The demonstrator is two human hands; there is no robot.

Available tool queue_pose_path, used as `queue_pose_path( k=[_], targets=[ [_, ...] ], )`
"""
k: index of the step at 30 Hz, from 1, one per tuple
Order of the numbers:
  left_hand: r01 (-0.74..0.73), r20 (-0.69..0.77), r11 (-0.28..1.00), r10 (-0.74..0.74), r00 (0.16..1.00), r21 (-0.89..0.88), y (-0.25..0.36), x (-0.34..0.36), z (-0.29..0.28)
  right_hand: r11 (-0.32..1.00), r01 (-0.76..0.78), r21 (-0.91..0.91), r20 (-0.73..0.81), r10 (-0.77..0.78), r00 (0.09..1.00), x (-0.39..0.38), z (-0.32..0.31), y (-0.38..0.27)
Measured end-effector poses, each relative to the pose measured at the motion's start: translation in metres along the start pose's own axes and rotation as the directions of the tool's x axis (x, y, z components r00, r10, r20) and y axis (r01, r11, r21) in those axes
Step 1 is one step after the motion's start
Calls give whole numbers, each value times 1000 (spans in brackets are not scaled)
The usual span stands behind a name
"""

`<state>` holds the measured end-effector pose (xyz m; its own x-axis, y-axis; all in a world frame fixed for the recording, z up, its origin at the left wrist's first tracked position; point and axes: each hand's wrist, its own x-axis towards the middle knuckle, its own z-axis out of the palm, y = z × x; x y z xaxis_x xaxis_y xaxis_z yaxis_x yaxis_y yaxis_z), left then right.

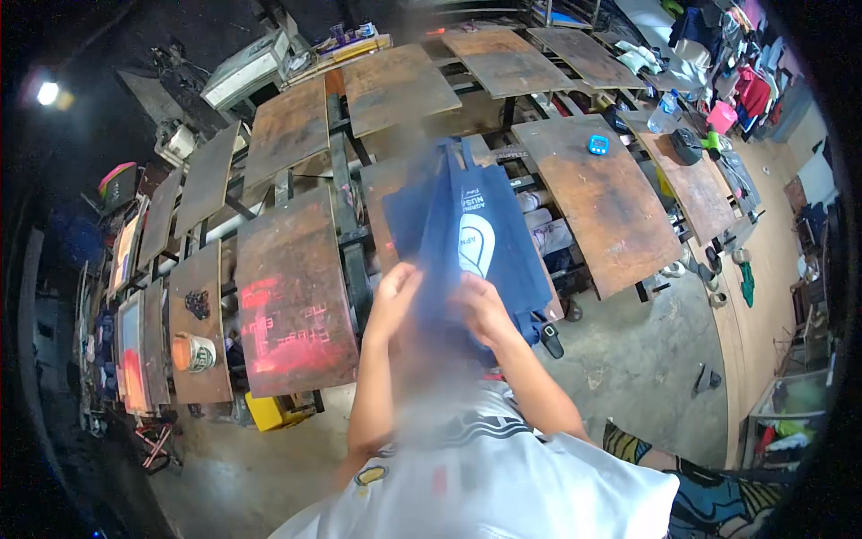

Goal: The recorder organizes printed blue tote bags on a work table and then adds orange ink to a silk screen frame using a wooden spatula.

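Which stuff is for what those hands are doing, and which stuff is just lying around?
Seems part of the job:
- dark blue bag with white print
- left hand and right hand, both at the bag; blur hides their grip

Probably just lying about:
- small blue device
- clear bottle
- black sandal on the floor
- yellow container

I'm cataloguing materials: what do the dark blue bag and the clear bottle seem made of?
The dark blue bag looks like matte fabric, possibly synthetic: its surface is dull, its straps thin and flat. The clear bottle looks like glossy plastic, judging by its translucent bluish shine, though glass can't be excluded.
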<state>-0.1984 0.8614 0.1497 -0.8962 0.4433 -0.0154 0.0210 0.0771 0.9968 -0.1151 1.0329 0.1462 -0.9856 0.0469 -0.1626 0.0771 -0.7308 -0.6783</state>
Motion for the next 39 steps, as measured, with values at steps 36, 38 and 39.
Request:
queue_pose_path(
  k=[36,38,39],
  targets=[
    [138,-225,976,-174,959,-167,-28,35,35,617,168,-769,111,-130,985,-52,-22,-27],
    [189,-257,956,-244,935,-223,-29,38,39,637,160,-754,129,-96,987,-57,-35,-37],
    [190,-260,957,-244,934,-218,-33,42,41,626,154,-764,155,-53,987,-60,-41,-42]
  ],
)
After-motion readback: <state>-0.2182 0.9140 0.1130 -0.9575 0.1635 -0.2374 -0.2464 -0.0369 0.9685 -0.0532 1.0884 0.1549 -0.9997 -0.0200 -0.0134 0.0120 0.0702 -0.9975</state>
